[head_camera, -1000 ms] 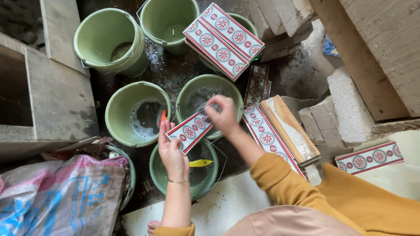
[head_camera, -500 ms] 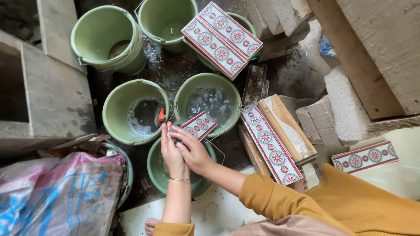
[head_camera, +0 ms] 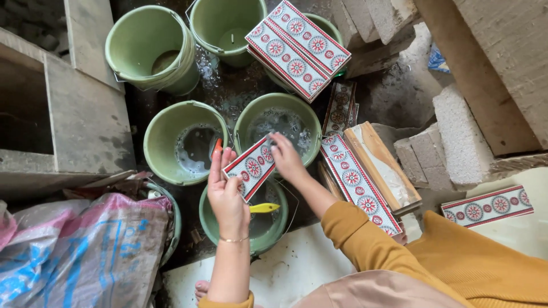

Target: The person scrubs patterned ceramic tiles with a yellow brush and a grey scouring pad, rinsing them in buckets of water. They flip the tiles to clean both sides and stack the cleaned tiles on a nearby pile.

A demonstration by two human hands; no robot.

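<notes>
My left hand (head_camera: 226,194) holds a long patterned tile (head_camera: 249,167), white with red borders and round red flower motifs, tilted over a green bucket (head_camera: 212,219). My right hand (head_camera: 285,158) rests on the tile's upper end, fingers closed on something small and grey that I cannot identify. A yellow tool (head_camera: 264,208) lies in the bucket below the tile. Behind the tile stands another green bucket (head_camera: 297,108) with soapy water.
More green buckets (head_camera: 165,148) (head_camera: 145,48) stand around. A stack of matching tiles (head_camera: 297,48) lies across a far bucket; more tiles (head_camera: 357,185) (head_camera: 486,206) lie at right by a wooden board (head_camera: 381,165) and pale blocks (head_camera: 456,134). A plastic sack (head_camera: 80,251) sits at left.
My right hand moved from the tile's lower end, near my left palm, up to its far end. The tile shows more of its face now. The yellow tool is visible again.
</notes>
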